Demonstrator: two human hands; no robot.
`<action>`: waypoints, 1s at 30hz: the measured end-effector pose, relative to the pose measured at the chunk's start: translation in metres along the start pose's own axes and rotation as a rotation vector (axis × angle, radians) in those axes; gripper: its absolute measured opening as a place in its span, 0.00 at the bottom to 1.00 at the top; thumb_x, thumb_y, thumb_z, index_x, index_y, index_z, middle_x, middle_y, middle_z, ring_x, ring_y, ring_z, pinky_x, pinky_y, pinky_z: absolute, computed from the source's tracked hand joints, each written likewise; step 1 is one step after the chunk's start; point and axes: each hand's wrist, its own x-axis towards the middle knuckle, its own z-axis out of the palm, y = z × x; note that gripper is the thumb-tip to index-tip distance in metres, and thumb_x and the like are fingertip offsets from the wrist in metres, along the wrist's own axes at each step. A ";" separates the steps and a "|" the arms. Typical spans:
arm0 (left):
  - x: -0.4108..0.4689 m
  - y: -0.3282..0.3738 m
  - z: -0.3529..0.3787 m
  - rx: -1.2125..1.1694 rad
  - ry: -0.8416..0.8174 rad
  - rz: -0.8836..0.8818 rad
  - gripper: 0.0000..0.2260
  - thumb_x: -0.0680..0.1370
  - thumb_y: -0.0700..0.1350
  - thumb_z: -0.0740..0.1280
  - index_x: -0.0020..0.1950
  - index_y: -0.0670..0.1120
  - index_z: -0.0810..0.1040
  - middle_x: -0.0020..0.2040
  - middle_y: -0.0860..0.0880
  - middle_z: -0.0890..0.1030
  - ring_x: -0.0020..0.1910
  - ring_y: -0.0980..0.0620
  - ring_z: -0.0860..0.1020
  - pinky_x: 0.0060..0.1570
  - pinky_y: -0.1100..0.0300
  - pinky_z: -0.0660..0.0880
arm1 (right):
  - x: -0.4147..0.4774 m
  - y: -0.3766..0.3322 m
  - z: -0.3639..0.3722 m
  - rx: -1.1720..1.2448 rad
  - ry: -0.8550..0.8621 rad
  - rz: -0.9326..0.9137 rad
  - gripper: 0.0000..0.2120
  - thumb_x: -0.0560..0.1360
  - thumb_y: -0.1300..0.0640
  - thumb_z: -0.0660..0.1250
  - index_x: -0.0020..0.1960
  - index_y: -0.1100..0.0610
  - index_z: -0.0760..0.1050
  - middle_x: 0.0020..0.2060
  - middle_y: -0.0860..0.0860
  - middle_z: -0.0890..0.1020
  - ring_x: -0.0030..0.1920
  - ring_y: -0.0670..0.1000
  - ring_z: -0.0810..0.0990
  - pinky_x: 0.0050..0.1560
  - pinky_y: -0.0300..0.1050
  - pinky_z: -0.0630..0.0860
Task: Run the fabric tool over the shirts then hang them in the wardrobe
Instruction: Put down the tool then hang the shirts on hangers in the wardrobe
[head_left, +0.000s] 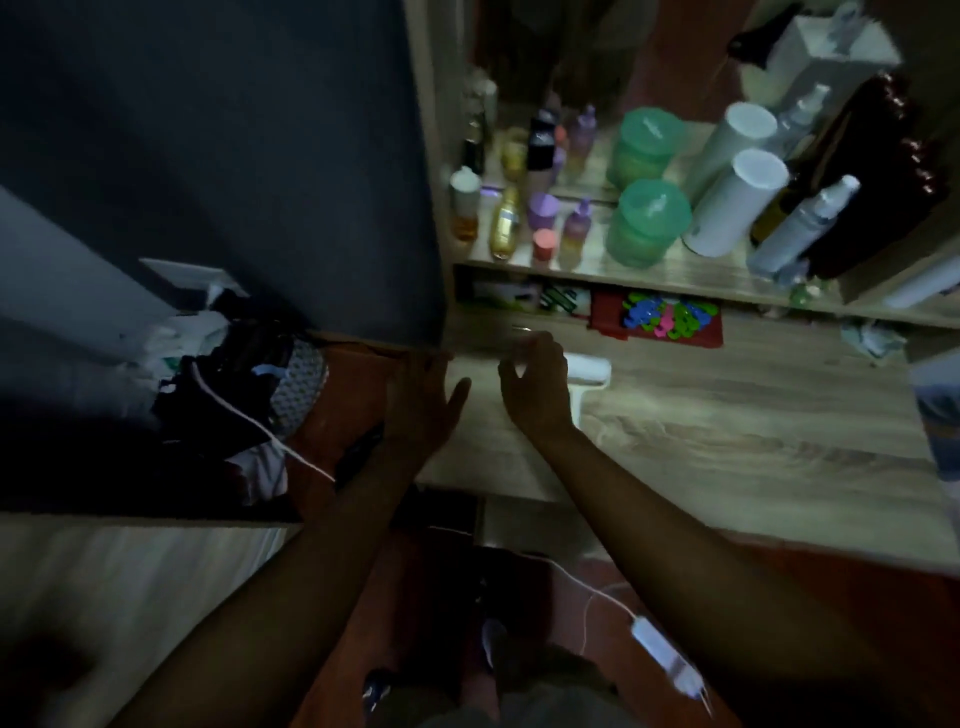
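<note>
- Lint roller (584, 376) lies flat on the table (727, 415), partly hidden behind the right hand (535, 384).
- Right hand hovers over it, fingers (519, 358) curled narrow, holding nothing as far as visible.
- Left hand (423, 402) flat and spread at the table's left edge, empty.
- Judgement: roller light, rigid; sheet probably sticky, so take it by the handle.
- Clothes pile (228, 395) lies left, well apart.

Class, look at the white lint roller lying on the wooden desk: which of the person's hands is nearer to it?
Right. The right hand is curled directly over the lint roller, partly covering it. The left hand sits further left, at the edge of the desk, open and apart from the roller.
</note>
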 end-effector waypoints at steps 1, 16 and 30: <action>-0.001 -0.004 -0.023 -0.013 0.036 -0.018 0.28 0.78 0.60 0.56 0.65 0.40 0.75 0.63 0.36 0.78 0.61 0.35 0.77 0.62 0.42 0.73 | 0.001 -0.020 0.005 0.015 -0.013 -0.060 0.12 0.73 0.62 0.69 0.55 0.65 0.74 0.49 0.62 0.78 0.52 0.64 0.76 0.52 0.54 0.73; -0.265 -0.101 -0.511 0.252 1.020 -0.237 0.16 0.80 0.51 0.67 0.64 0.43 0.77 0.57 0.45 0.80 0.57 0.47 0.77 0.59 0.56 0.71 | -0.238 -0.482 0.057 0.620 -0.665 -1.034 0.04 0.78 0.60 0.67 0.51 0.59 0.75 0.37 0.48 0.76 0.35 0.42 0.72 0.40 0.29 0.70; -0.450 -0.112 -0.820 0.728 1.220 -0.345 0.15 0.76 0.55 0.67 0.56 0.46 0.79 0.49 0.46 0.79 0.50 0.45 0.77 0.52 0.53 0.72 | -0.451 -0.772 0.046 0.685 -0.611 -1.578 0.07 0.76 0.54 0.68 0.54 0.53 0.75 0.43 0.50 0.82 0.43 0.49 0.80 0.47 0.43 0.75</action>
